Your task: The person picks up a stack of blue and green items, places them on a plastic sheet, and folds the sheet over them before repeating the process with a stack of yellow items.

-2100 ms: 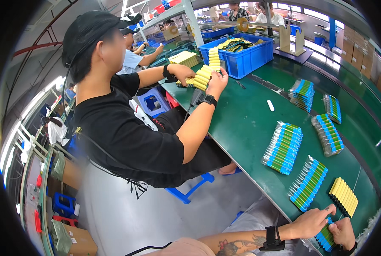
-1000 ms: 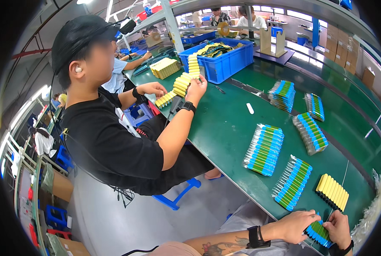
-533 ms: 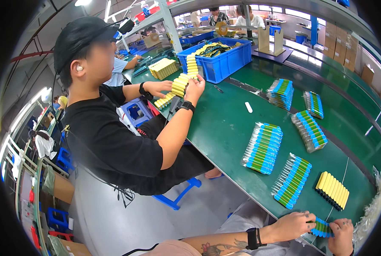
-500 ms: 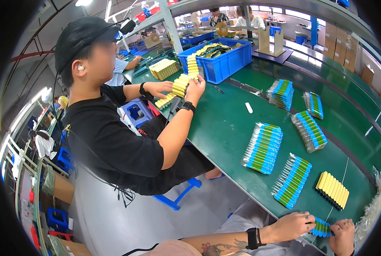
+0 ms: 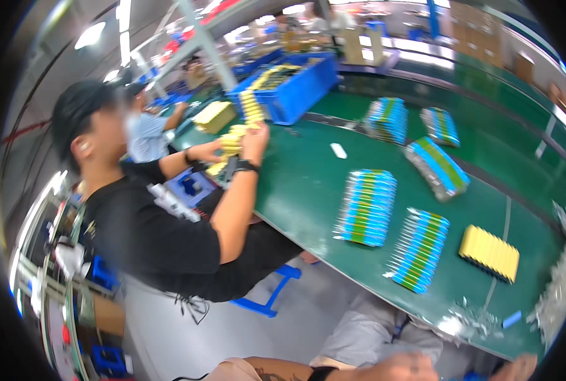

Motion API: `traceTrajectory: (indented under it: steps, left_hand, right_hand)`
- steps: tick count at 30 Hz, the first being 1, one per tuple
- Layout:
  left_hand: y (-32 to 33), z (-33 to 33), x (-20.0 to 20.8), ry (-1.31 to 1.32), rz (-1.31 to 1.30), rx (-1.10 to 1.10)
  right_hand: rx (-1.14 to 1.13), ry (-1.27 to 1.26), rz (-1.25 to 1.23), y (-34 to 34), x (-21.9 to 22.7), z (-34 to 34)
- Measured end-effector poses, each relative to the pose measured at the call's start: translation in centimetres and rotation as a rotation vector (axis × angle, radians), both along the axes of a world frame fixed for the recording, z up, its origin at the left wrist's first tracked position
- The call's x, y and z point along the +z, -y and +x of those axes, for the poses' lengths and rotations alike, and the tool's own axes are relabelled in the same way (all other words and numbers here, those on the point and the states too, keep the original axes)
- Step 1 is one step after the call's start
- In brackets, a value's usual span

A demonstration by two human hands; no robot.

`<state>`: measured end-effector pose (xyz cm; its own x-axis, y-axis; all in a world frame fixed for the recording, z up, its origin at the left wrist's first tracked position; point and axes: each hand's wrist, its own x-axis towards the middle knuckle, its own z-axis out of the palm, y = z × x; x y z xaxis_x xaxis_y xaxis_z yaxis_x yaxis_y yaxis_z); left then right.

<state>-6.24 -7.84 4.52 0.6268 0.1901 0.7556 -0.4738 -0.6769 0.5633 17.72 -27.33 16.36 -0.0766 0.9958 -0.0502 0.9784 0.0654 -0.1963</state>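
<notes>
My left hand [image 5: 400,368] is at the lower edge, smeared by motion and partly cut off. My right hand [image 5: 516,368] is at the lower right by the table's near edge, also blurred. Whether either hand holds anything does not show. Closest beyond them on the green table are crinkled clear plastic [image 5: 464,314] and a small blue piece [image 5: 512,319]. A row of yellow sticks with dark ends [image 5: 490,252] lies farther off. Left of it is a row of blue-and-green sticks [image 5: 421,251] with clear ends, beside a thicker similar stack [image 5: 367,206].
More blue-and-green bundles [image 5: 436,166] lie farther back, near a small white piece [image 5: 338,150]. A co-worker in black [image 5: 150,216] holds a yellow strip at the left. A blue bin [image 5: 302,92] stands beyond. White plastic [image 5: 562,279] is heaped at the right edge.
The view has shifted and blurred. My hands have drawn down toward the lower edge, and the blue-and-green row between them no longer shows there. Plastic and a blue piece now show on the table.
</notes>
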Motion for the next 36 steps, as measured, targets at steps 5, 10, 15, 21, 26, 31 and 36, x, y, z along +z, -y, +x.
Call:
traceTrajectory:
  steps: [5, 10, 15, 21, 26, 31, 36]
  left_hand:
    - [-1.7, 3.2, -0.5, -0.507, -0.405, -0.018]
    - [-4.8, 3.9, 0.9, -0.540, -0.257, 0.212]
    - [-10.0, 11.3, 2.4, -0.648, -0.357, 0.157]
    - [-14.9, 18.8, 1.3, -0.691, -0.078, 0.204]
    - [-16.3, 19.5, 0.0, -0.822, 0.023, 0.234]
    - [-16.2, 18.5, 0.1, -0.846, -0.018, 0.227]
    - [-14.4, 16.0, 2.5, -0.783, -0.062, 0.252]
  right_hand:
    - [-0.044, -0.465, 0.001, -3.2, -7.0, 5.9]
    - [-0.231, -0.693, 0.041, -5.7, -5.5, 5.5]
    - [-0.525, -0.981, 0.154, -8.7, -6.3, 8.8]
    - [-0.527, -0.845, 0.345, -13.7, -12.5, 15.8]
    - [-0.612, -0.683, 0.281, -14.4, -13.0, 16.1]
    - [-0.608, -1.032, 0.280, -14.0, -14.7, 17.2]
    - [-0.680, -1.271, 0.270, -13.3, -13.6, 17.7]
